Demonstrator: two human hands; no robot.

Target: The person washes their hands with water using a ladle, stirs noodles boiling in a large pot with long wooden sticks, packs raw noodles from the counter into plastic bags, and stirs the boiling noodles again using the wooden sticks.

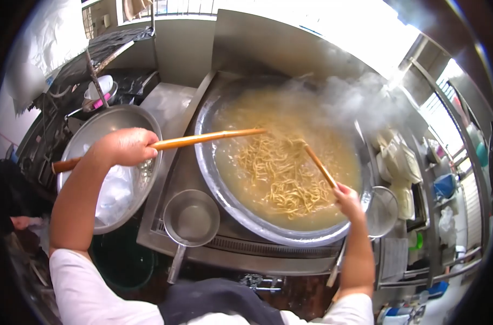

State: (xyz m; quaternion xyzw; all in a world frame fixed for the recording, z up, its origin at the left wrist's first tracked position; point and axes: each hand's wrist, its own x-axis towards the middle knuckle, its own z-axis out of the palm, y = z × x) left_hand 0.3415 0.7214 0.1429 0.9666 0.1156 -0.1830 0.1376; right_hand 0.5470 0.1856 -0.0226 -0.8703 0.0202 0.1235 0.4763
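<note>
Yellow noodles (295, 179) float in cloudy, steaming liquid inside a very large round wok (214, 181). My left hand (128, 146) is closed around a long wooden stick (203, 138), whose far tip reaches over the liquid near the noodles. A second wooden stick (319, 165) is gripped in my right hand (347, 200) at the wok's right front rim, and its tip is among the noodles. Below my left forearm stands a large metal basin (154, 179) with a clear plastic bag (116, 192) in it.
A saucepan (192, 218) rests at the stove's front left, its handle pointing toward me. On the right lies a round strainer (383, 212). Steam (349, 103) hides the wok's back right. A dark green bucket (122, 260) stands below left, and shelves (444, 200) line the right side.
</note>
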